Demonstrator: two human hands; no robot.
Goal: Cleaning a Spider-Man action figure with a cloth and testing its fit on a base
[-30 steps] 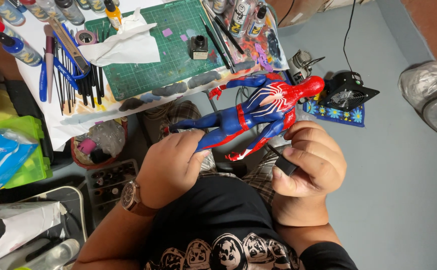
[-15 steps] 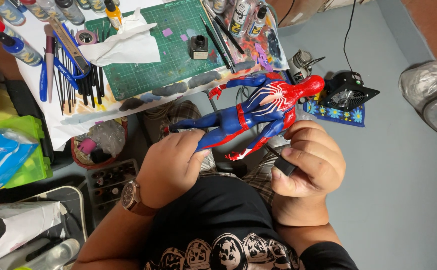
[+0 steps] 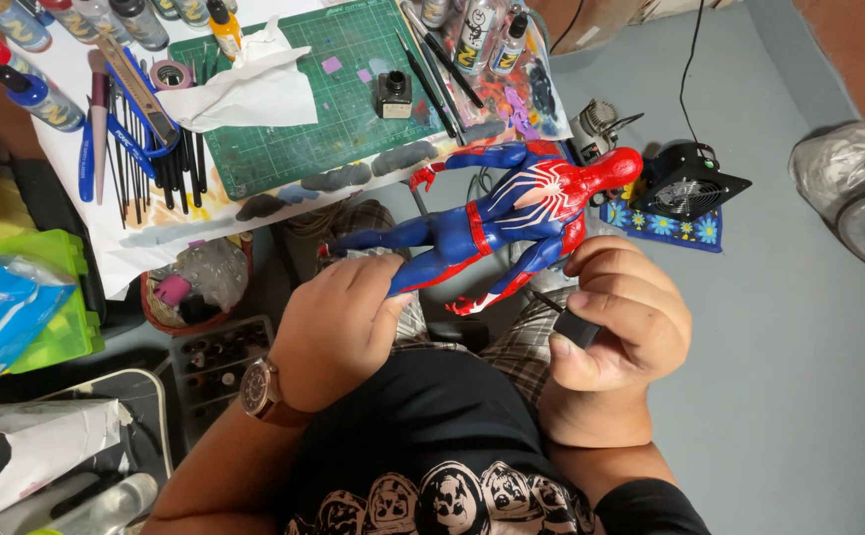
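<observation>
I look down on a cluttered tabletop (image 3: pixel 76 213) with one green cutting mat (image 3: pixel 323 94), above a grey floor (image 3: pixel 779 327). One red-and-blue action figure (image 3: pixel 497 223) hangs over my lap, past the tabletop's edge. My left hand (image 3: pixel 338 327) has its grip closed around the figure's legs; my right hand (image 3: pixel 615 322) pinches one small black piece (image 3: pixel 576 329), mostly hidden. Paint bottles are cut off at the top edge; one black fan (image 3: pixel 688 181) sits on the floor.
</observation>
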